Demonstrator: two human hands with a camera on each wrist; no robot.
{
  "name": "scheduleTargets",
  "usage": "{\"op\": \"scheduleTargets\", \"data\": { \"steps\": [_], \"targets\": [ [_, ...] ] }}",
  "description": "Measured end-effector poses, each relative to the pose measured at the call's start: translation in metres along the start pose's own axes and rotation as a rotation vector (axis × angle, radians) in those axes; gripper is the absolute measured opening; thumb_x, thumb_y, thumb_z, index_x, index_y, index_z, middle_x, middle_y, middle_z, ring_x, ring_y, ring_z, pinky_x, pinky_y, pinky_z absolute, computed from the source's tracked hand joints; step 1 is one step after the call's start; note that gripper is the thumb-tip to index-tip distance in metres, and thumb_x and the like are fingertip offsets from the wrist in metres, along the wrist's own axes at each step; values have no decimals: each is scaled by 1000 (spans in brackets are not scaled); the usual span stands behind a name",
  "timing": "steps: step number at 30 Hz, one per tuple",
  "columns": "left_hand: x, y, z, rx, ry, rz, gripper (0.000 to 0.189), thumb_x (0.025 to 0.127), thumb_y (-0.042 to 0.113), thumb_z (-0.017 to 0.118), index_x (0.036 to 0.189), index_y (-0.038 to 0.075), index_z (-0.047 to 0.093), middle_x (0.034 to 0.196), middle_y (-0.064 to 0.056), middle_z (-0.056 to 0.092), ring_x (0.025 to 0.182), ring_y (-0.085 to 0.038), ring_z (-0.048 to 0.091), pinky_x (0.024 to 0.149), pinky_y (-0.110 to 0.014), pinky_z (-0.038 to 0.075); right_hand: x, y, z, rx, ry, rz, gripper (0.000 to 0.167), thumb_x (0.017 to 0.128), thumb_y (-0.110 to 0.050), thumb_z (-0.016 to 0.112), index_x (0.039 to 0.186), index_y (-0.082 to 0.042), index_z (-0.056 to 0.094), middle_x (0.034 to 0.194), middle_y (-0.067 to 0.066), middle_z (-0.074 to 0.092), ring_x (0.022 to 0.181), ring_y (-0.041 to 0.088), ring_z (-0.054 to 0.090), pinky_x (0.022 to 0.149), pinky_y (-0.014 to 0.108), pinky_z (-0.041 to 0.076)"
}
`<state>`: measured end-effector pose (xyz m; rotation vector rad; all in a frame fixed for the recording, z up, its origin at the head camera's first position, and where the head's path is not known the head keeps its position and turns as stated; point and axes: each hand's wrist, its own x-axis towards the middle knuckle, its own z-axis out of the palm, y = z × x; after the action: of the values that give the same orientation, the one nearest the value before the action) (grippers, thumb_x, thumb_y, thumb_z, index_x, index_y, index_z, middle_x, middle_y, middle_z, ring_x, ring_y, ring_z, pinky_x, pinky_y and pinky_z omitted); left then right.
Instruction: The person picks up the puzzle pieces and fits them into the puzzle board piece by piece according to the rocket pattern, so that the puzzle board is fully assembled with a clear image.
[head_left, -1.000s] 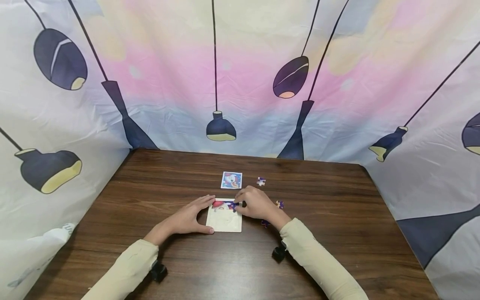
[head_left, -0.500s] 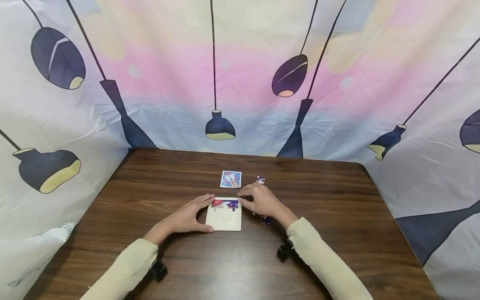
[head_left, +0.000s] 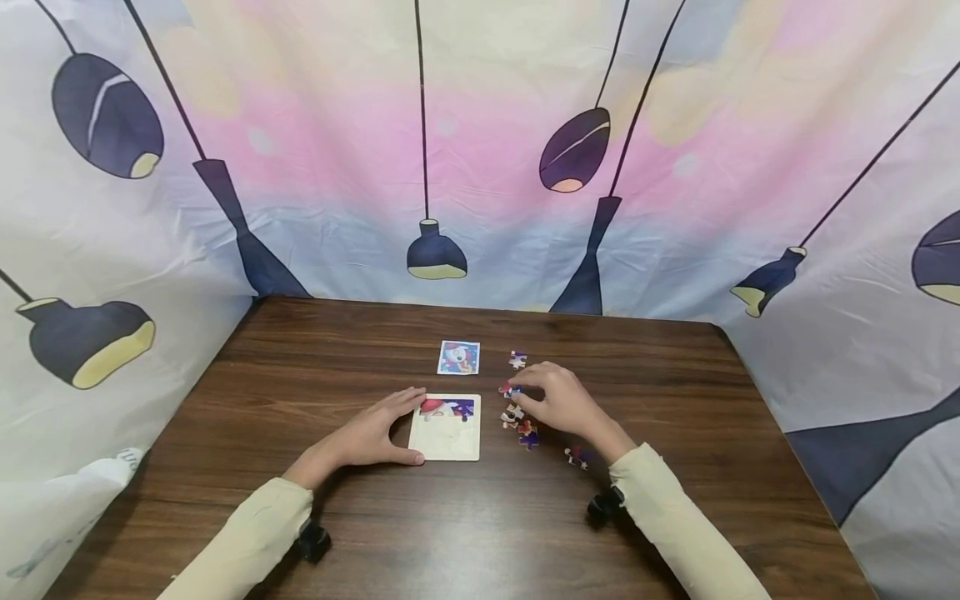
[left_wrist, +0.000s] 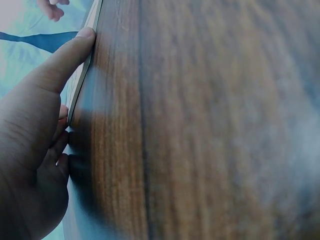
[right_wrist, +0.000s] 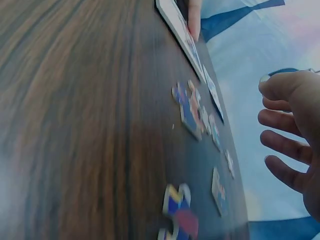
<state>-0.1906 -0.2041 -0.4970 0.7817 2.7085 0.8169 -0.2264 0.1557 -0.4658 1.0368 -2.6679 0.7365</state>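
Observation:
The puzzle board point(head_left: 444, 442) lies flat on the table, with pieces across its top row and bare cream surface below. Along its left side my left hand point(head_left: 378, 433) holds it, thumb by the near corner and fingertips by the far one; the thumb point(left_wrist: 75, 52) touches the edge in the left wrist view. My right hand point(head_left: 564, 403) hovers over the loose pieces, fingertips near a red and blue jigsaw piece point(head_left: 508, 390). In the right wrist view its loosely bent fingers point(right_wrist: 282, 120) hold nothing. More jigsaw pieces point(head_left: 528, 437) lie close by.
A small picture card point(head_left: 458, 357) lies beyond the board. One jigsaw piece point(head_left: 517, 359) lies right of the card, and others point(head_left: 577, 457) lie nearer the right wrist. A printed cloth point(head_left: 337, 167) hangs behind the wooden table point(head_left: 337, 342).
My right hand has left the board's upper right corner and moved right over the loose pieces, uncovering several of them. My left hand stays at the board's left side.

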Motion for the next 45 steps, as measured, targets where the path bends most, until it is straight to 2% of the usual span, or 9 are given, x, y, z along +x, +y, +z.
{"op": "scheduleTargets", "data": {
  "steps": [3,8,17,23,35,45],
  "targets": [
    [-1,0,1,2,1,2,110,77,70,77,160,13,36,167,-9,29,154,-36,25,117,-63,29,-8,4,-3,3,17,23,25,95,-26,74,115,-12,79,114,2,75,107,21,68,91,45,57],
    [-3,0,0,-10,5,-4,109,77,68,79,160,13,36,167,-9,29,154,-37,24,117,-64,29,-17,7,-3,-7,-17,60,28,94,-32,75,115,-13,79,115,1,74,108,20,66,90,44,56],
    [-1,2,3,-11,-8,-4,109,77,68,79,160,12,36,167,-9,30,154,-36,25,117,-62,29,-29,21,5,-32,-20,75,28,93,-34,76,114,-14,79,114,1,75,107,22,67,91,46,56],
    [0,2,5,-17,-12,-5,109,77,68,79,160,12,36,167,-9,30,154,-35,24,118,-62,29,-39,36,2,-46,-22,138,28,93,-33,77,114,-14,79,115,2,75,108,24,67,92,47,55],
    [1,1,6,-21,-23,-9,110,77,68,79,160,12,35,167,-10,29,154,-36,24,118,-63,28,-56,51,-9,-50,-8,164,31,90,-32,80,114,-12,79,114,4,75,108,26,68,93,50,55],
    [3,1,0,-4,-2,0,109,77,67,79,160,11,36,167,-9,30,154,-37,23,118,-64,27,-51,57,-22,-49,8,177,32,93,-32,76,116,-10,78,116,8,74,111,30,67,95,52,54]
  ]
}}
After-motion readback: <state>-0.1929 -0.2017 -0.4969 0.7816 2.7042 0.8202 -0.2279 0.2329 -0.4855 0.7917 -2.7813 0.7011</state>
